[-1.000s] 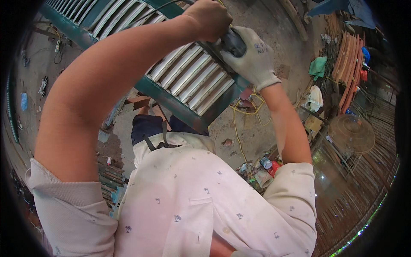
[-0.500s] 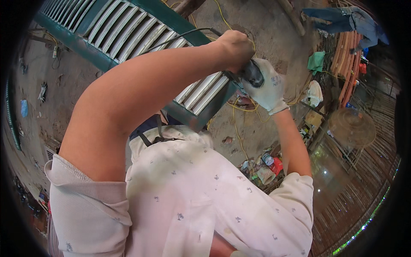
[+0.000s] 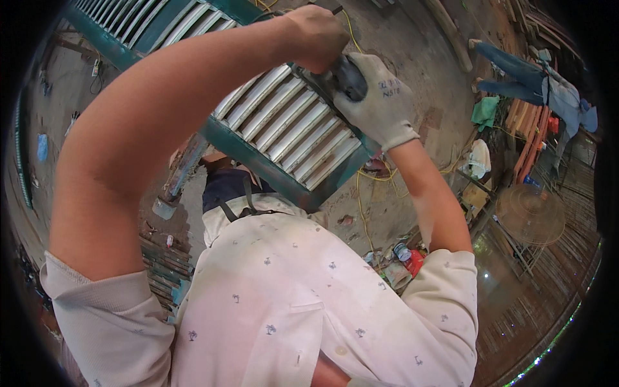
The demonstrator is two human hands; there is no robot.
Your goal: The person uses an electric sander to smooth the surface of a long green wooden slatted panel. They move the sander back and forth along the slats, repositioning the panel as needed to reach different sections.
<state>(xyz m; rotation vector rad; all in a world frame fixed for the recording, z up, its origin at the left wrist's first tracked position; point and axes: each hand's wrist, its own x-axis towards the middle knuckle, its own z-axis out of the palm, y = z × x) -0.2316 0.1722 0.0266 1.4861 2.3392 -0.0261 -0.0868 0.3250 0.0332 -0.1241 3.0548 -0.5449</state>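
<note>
My bare left hand (image 3: 317, 37) is closed round the back end of a dark, rounded hand-held power tool (image 3: 351, 80). My right hand (image 3: 380, 100), in a whitish glove, wraps the tool's front part from the right. Both hands are above a green-framed panel (image 3: 258, 169) with rows of pale, worn slats (image 3: 284, 113). My left forearm crosses over the panel and hides part of it. The tool's working end is hidden behind my hands, so I cannot tell whether it touches the slats.
A yellow cable (image 3: 362, 206) winds over the dirt floor. At the right, a round woven hat (image 3: 530, 214) lies near stacked reddish planks (image 3: 525, 138). Another person (image 3: 548, 84) is at the far right. Litter with a red bag (image 3: 414, 262) lies below my right arm.
Both hands and the tool have moved left and slightly up across the panel. My left elbow has swung outward, and more slats show. The other person has also shifted position.
</note>
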